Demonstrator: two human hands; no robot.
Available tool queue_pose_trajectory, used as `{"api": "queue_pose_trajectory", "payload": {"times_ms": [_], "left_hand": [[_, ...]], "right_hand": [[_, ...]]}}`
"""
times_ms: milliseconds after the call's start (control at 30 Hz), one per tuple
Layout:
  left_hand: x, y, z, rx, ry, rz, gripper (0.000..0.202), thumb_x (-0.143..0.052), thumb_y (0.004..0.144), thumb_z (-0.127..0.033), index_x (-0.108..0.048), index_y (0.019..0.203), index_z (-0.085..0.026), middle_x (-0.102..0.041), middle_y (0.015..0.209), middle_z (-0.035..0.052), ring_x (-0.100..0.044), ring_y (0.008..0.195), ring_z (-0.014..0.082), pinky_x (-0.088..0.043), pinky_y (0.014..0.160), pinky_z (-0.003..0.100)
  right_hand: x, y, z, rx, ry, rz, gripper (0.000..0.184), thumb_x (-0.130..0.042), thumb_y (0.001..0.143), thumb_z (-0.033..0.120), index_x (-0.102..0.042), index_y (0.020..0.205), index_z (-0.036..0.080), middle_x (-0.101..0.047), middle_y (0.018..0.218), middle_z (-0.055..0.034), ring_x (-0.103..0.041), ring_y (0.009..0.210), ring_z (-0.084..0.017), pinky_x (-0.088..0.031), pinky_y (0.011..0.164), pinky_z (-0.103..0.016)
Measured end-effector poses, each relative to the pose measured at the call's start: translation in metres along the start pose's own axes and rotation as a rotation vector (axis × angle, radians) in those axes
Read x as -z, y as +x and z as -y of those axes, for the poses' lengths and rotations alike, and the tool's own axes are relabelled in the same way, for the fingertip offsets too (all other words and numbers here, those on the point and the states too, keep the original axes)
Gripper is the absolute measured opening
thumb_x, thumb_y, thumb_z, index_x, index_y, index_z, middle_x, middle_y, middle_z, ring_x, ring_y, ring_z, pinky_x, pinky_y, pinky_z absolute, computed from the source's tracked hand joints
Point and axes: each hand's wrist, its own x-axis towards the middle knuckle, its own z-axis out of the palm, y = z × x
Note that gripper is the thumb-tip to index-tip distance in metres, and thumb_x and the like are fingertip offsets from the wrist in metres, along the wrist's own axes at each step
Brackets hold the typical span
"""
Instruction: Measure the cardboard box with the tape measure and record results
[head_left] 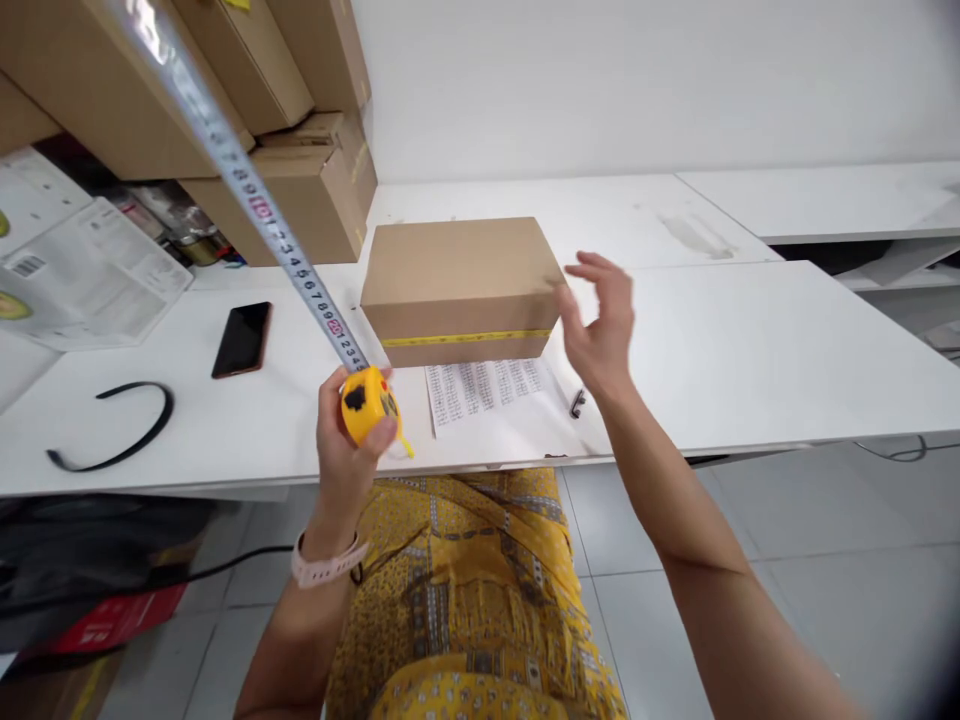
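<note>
My left hand (pixel 349 450) is closed around a yellow tape measure (pixel 366 400) above the table's front edge. Its metal blade (pixel 281 235) is pulled out and slants up to the far left, running out of view at the top. A brown cardboard box (pixel 461 275) with a yellow stripe on its front side sits in the middle of the table. At the box's right end is my right hand (pixel 604 325), fingers apart and bent, holding nothing. Whether its fingertips touch the box I cannot tell. A printed sheet (pixel 480 395) lies partly under the box.
A phone (pixel 241 340) and a black headband-like arc (pixel 161 425) lie on the white table (pixel 750 360) at left. Large cardboard boxes (pixel 300 190) are stacked behind them, beside a printed carton (pixel 90 265). A small dark clip-like object (pixel 577 403) lies near the sheet.
</note>
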Motion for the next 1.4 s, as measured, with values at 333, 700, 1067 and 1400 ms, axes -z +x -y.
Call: {"api": "queue_pose_trajectory", "payload": {"times_ms": [333, 700, 1067, 1400], "left_hand": [[0.006, -0.09, -0.034, 0.447, 0.332, 1.003, 0.08, -0.085, 0.063, -0.029, -0.056, 0.138, -0.03, -0.067, 0.121, 0.0073, -0.064, 0.104, 0.0297, -0.053, 0.093, 0.042], [-0.012, -0.092, -0.023, 0.47, 0.182, 0.816, 0.095, -0.087, 0.069, -0.026, -0.032, 0.147, -0.033, -0.055, 0.132, 0.0105, -0.06, 0.12, 0.0287, -0.049, 0.101, 0.043], [-0.054, 0.068, -0.062, -0.503, 0.379, 0.198, 0.073, -0.092, 0.066, -0.031, -0.053, 0.125, -0.017, -0.061, 0.123, 0.0064, -0.065, 0.112, 0.0246, -0.053, 0.099, 0.039], [-0.087, 0.183, -0.025, -0.501, 0.842, 0.362, 0.05, -0.078, 0.083, -0.036, -0.059, 0.12, -0.009, -0.064, 0.125, 0.0098, -0.052, 0.134, 0.0345, -0.033, 0.116, 0.058]], "right_hand": [[0.072, -0.051, 0.033, -0.418, 0.444, -0.077, 0.042, -0.055, 0.093, 0.061, -0.07, 0.107, 0.024, -0.062, 0.067, -0.0014, -0.056, 0.054, -0.015, -0.045, 0.047, -0.03], [0.057, -0.165, 0.055, -0.488, 0.245, 0.24, 0.033, -0.05, 0.098, 0.046, -0.067, 0.118, 0.026, -0.067, 0.068, 0.0013, -0.061, 0.056, -0.018, -0.05, 0.057, -0.033], [0.034, -0.06, -0.059, -0.637, -0.597, 0.371, 0.056, -0.045, 0.094, 0.059, -0.055, 0.128, 0.016, -0.074, 0.093, -0.0172, -0.068, 0.086, -0.033, -0.047, 0.078, -0.043], [0.05, -0.072, -0.081, -0.561, -0.205, 0.249, 0.041, -0.041, 0.087, 0.021, -0.072, 0.112, 0.013, -0.077, 0.092, -0.0145, -0.073, 0.087, -0.028, -0.055, 0.085, -0.046]]}}
